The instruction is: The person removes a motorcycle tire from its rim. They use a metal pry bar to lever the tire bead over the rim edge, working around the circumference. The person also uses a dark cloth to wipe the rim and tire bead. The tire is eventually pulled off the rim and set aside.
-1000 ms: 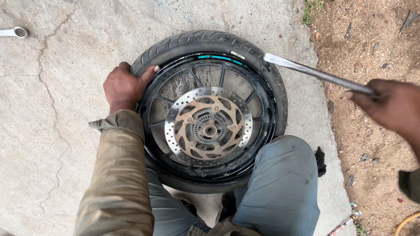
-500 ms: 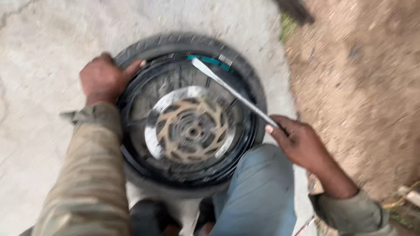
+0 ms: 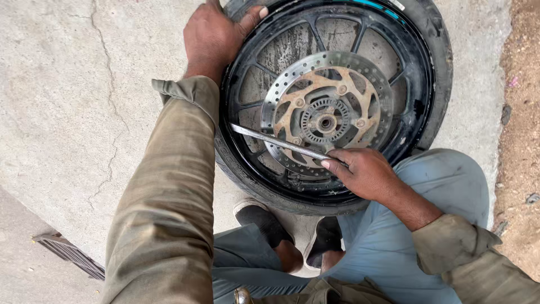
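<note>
A motorcycle wheel with a black tyre [image 3: 436, 50] and black rim lies flat on the concrete. A rusty brake disc [image 3: 329, 112] sits at its centre. My left hand [image 3: 216, 36] grips the tyre's upper left edge. My right hand [image 3: 363, 171] holds a long flat metal tyre lever [image 3: 275, 142], which lies across the lower left of the rim, its tip near the tyre's left bead. My knees press against the wheel's near side.
Cracked concrete [image 3: 73, 101] spreads to the left. A metal drain grate [image 3: 70, 253] sits at the lower left. Bare dirt [image 3: 520, 112] runs along the right edge. My feet in dark sandals [image 3: 264, 222] are just below the wheel.
My right hand brought the tyre lever from the wheel's upper right across to the lower left of the rim. The view moved closer; my left hand stays on the tyre.
</note>
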